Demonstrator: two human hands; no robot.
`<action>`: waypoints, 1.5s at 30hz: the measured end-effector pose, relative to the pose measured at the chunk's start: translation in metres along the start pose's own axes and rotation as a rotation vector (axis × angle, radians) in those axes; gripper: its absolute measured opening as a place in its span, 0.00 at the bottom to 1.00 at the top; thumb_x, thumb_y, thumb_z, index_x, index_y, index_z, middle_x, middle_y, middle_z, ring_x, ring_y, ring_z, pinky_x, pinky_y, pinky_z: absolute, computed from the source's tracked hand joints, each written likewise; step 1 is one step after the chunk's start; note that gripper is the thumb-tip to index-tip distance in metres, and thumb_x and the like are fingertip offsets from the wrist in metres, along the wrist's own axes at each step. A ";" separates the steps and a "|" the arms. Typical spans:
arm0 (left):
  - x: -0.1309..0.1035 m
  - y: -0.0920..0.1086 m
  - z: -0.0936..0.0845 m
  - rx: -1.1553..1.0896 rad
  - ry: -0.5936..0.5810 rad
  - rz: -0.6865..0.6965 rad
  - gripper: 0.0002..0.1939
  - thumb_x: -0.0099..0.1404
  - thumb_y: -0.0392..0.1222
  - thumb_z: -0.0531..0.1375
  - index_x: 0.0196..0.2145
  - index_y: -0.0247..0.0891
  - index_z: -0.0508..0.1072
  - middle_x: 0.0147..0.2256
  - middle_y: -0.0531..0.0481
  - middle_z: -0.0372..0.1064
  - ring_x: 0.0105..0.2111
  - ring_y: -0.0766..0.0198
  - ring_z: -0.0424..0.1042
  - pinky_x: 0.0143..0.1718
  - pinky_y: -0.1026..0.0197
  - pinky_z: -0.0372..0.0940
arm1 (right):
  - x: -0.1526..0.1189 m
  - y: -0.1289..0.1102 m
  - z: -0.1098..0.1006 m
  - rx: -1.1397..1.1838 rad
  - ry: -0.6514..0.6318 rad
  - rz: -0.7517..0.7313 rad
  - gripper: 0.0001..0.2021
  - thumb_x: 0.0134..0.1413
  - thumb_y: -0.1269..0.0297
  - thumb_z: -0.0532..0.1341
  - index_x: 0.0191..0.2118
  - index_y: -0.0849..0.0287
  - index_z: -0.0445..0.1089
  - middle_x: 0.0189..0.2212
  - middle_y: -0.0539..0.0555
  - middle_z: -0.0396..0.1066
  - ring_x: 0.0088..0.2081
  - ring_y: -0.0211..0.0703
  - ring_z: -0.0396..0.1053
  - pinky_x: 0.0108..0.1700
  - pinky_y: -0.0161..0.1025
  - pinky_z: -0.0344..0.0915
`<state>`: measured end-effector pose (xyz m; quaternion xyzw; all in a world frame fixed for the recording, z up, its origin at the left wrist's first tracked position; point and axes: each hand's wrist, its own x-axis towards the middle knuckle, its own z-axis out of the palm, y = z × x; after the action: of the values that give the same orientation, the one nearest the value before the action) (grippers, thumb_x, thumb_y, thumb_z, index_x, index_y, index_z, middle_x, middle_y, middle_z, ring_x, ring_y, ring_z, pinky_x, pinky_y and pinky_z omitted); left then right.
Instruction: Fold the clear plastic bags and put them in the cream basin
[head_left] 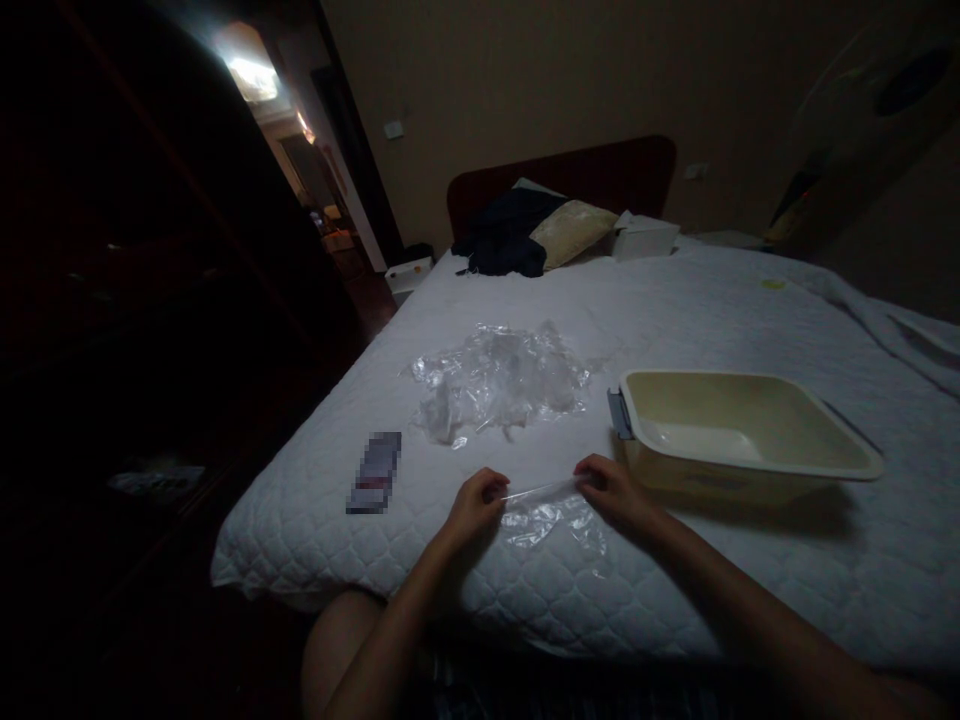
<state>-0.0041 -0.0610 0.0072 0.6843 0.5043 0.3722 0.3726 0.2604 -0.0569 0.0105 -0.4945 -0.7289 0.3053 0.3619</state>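
Note:
A clear plastic bag (pixel 536 522) is stretched between my two hands near the front edge of the bed. My left hand (pixel 480 500) pinches one end of its upper edge, and my right hand (pixel 611 490) pinches the other. The rest of the bag hangs slack and crinkled against the white quilted bedspread (pixel 315 540). Just beyond my hands lies a loose heap of crumpled clear plastic bags (pixel 502 380). To the right of my right hand stands a cream plastic bin (pixel 742 480) without a lid, with a grey latch on its left side.
A blurred-out flat, phone-like object (pixel 375 473) lies left of my hands. At the far end are dark cloth (pixel 506 235), a beige pillow (pixel 574 232), a white box (pixel 645 238) and the headboard (pixel 622 165). A lit doorway opens at the back left.

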 end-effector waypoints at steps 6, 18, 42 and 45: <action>-0.008 -0.001 -0.013 0.167 -0.160 0.198 0.23 0.47 0.32 0.59 0.44 0.38 0.67 0.42 0.47 0.66 0.44 0.58 0.64 0.48 0.56 0.57 | -0.004 -0.018 -0.003 -0.108 0.005 -0.039 0.06 0.47 0.69 0.53 0.32 0.58 0.65 0.29 0.52 0.67 0.32 0.41 0.65 0.35 0.37 0.61; 0.001 -0.001 -0.001 0.183 -0.044 0.098 0.12 0.54 0.35 0.56 0.38 0.37 0.70 0.33 0.50 0.67 0.34 0.64 0.66 0.39 0.60 0.62 | 0.001 -0.014 0.000 -0.136 0.014 0.000 0.07 0.49 0.65 0.54 0.34 0.60 0.66 0.28 0.52 0.67 0.30 0.40 0.65 0.32 0.36 0.60; -0.001 0.007 0.001 0.168 0.005 0.194 0.10 0.53 0.30 0.55 0.33 0.37 0.72 0.33 0.50 0.69 0.35 0.64 0.67 0.39 0.62 0.62 | -0.001 -0.009 -0.004 -0.230 -0.007 -0.166 0.08 0.51 0.70 0.53 0.35 0.60 0.67 0.32 0.55 0.68 0.35 0.43 0.65 0.38 0.41 0.62; -0.007 0.009 -0.005 0.278 -0.080 0.294 0.12 0.55 0.30 0.54 0.36 0.39 0.73 0.39 0.47 0.69 0.41 0.63 0.67 0.44 0.59 0.62 | -0.005 -0.009 -0.009 -0.348 -0.051 -0.309 0.09 0.53 0.69 0.52 0.36 0.59 0.68 0.34 0.57 0.69 0.38 0.45 0.65 0.40 0.44 0.62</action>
<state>-0.0062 -0.0690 0.0164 0.8096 0.4305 0.3218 0.2359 0.2650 -0.0633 0.0215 -0.4241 -0.8465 0.1287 0.2949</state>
